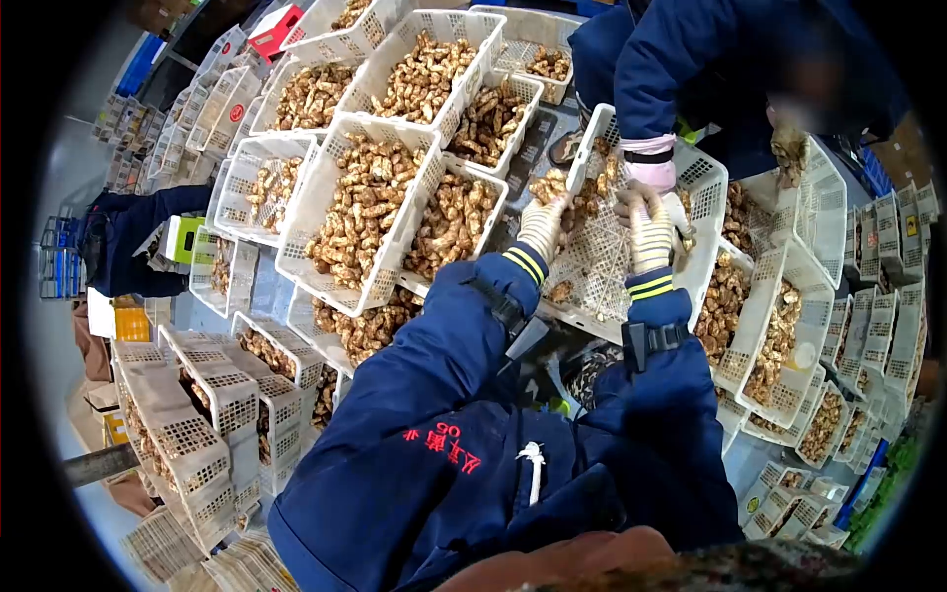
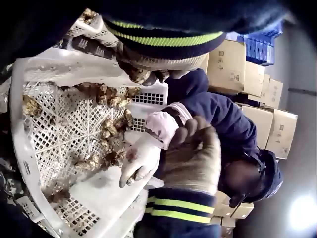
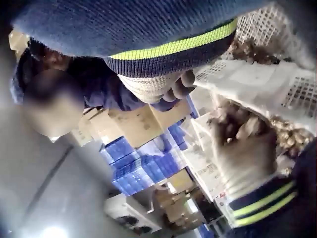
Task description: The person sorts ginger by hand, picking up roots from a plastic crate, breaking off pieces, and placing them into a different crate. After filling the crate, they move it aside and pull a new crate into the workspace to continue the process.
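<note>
My left hand [image 1: 541,229], in a striped knit glove with dark fingertips, grips a knobbly brown-and-cream mushroom [image 1: 549,187] over the left side of a white perforated crate [image 1: 599,247]. The right wrist view shows that mushroom [image 3: 250,128] between the left hand's curled fingers. Over the crate's right side is my gloved right hand [image 1: 649,235]. Its fingers [image 2: 182,135] hang loosely curled, with nothing visible in them. Several mushrooms [image 2: 113,129] lie scattered in the crate. Close by, another person's gloved hand [image 2: 141,157] reaches over the crate's far side.
Crates heaped with mushrooms [image 1: 365,202] stand to the left, and more full crates [image 1: 725,296] to the right. The other person's sleeve [image 1: 646,89] extends in from the far side. Stacked crates [image 1: 197,414] rise at the lower left. Cardboard boxes [image 2: 225,67] are piled behind the person.
</note>
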`<state>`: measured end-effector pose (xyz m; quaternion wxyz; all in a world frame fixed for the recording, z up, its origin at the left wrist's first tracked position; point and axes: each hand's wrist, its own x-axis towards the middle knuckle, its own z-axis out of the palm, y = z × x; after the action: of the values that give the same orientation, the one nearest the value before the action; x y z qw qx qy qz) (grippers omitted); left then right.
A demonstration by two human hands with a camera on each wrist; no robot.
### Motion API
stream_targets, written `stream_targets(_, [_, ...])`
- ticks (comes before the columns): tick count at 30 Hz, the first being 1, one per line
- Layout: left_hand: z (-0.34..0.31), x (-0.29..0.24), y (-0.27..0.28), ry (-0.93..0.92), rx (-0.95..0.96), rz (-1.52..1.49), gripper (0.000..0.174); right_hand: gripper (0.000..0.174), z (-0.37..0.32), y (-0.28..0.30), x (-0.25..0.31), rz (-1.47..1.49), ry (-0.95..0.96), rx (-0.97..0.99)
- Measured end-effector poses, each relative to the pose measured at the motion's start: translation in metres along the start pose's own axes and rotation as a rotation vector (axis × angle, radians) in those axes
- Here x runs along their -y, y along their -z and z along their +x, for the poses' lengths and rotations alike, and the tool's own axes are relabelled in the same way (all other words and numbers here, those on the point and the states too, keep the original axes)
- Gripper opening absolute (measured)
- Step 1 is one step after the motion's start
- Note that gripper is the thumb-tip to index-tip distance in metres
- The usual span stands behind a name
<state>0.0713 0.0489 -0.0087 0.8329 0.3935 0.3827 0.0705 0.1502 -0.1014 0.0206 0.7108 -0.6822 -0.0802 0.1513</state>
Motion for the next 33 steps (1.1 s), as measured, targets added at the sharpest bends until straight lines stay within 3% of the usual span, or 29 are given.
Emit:
stream_targets(2, [0.012,0.011,0.001,-0.065,-0.025,0.006,0.019,0.036,0.009,0.031,-0.082,-0.808,0.094,0.126])
stream_targets(4, [0.006,0.008,-0.004,-0.092,0.026,-0.055,0.02,0.038,-0.014,0.023,-0.1,-1.161,-0.107,0.572])
stream_targets(6, [-0.003,0.0,-0.009,-0.007,-0.028,0.041,0.022,0.043,-0.02,0.008,-0.132,-1.509,-0.197,0.942])
stream_targets(8, [0.007,0.01,-0.004,-0.025,0.01,0.054,0.022,0.045,-0.027,0.002,-0.161,-1.462,-0.083,1.036])
stream_targets(9, [0.009,0.01,-0.005,0.03,-0.073,0.081,0.022,0.047,-0.03,-0.001,-0.176,-1.437,-0.024,1.081])
stream_targets(10, [0.004,0.008,-0.007,-0.05,-0.004,0.02,0.022,0.048,-0.039,-0.023,-0.12,-1.623,0.107,1.195])
stream_targets(12, [-0.001,0.001,-0.007,0.037,-0.01,0.052,0.024,0.051,-0.028,-0.028,-0.14,-1.629,-0.065,1.26])
stream_targets(13, [0.003,0.007,-0.006,-0.015,0.027,0.049,0.024,0.053,-0.025,-0.03,-0.137,-1.622,-0.138,1.277])
stream_targets(14, [0.007,0.01,-0.004,-0.069,0.063,0.043,0.024,0.054,-0.028,-0.024,-0.133,-1.584,-0.14,1.213])
stream_targets(15, [0.003,0.003,-0.007,0.032,0.024,0.06,0.023,0.057,-0.03,-0.017,-0.129,-1.543,-0.14,1.15])
stream_targets(16, [0.001,0.001,-0.008,0.026,0.035,0.066,0.023,0.06,-0.016,0.019,-0.238,-1.379,0.088,1.092])
stream_targets(18, [0.0,0.003,-0.008,0.023,0.059,0.081,0.022,0.058,-0.025,0.02,-0.157,-1.332,-0.265,0.881])
stream_targets(19, [0.006,0.012,-0.004,-0.049,0.188,0.003,0.021,0.057,-0.029,0.038,-0.164,-1.192,-0.141,0.746])
stream_targets(20, [0.001,0.009,-0.005,-0.026,0.25,0.052,0.019,0.047,-0.037,0.042,-0.12,-1.04,-0.06,0.644])
stream_targets(22, [0.001,0.018,-0.011,-0.022,0.328,0.045,0.018,0.045,-0.035,0.058,-0.096,-0.818,0.078,0.495])
stream_targets(24, [-0.005,0.01,-0.014,0.102,0.415,0.25,0.017,0.046,-0.042,0.057,-0.043,-0.736,0.131,0.394])
stream_targets(27, [-0.006,0.01,-0.011,0.218,0.474,0.402,0.021,0.049,-0.054,0.064,-0.029,-0.528,0.15,0.227])
stream_targets(29, [-0.015,0.014,-0.014,0.194,0.533,0.265,0.019,0.049,-0.059,0.062,-0.028,-0.374,0.124,0.18])
stream_targets(30, [-0.02,0.014,-0.017,0.203,0.55,0.217,0.018,0.05,-0.06,0.059,-0.026,-0.378,0.268,0.203])
stream_targets(31, [-0.039,-0.004,-0.021,0.254,0.598,0.228,0.017,0.051,-0.058,0.06,-0.036,-0.376,0.236,0.175])
stream_targets(33, [-0.028,0.008,-0.018,0.279,0.635,0.158,0.018,0.055,-0.059,0.056,-0.036,-0.389,0.251,0.149])
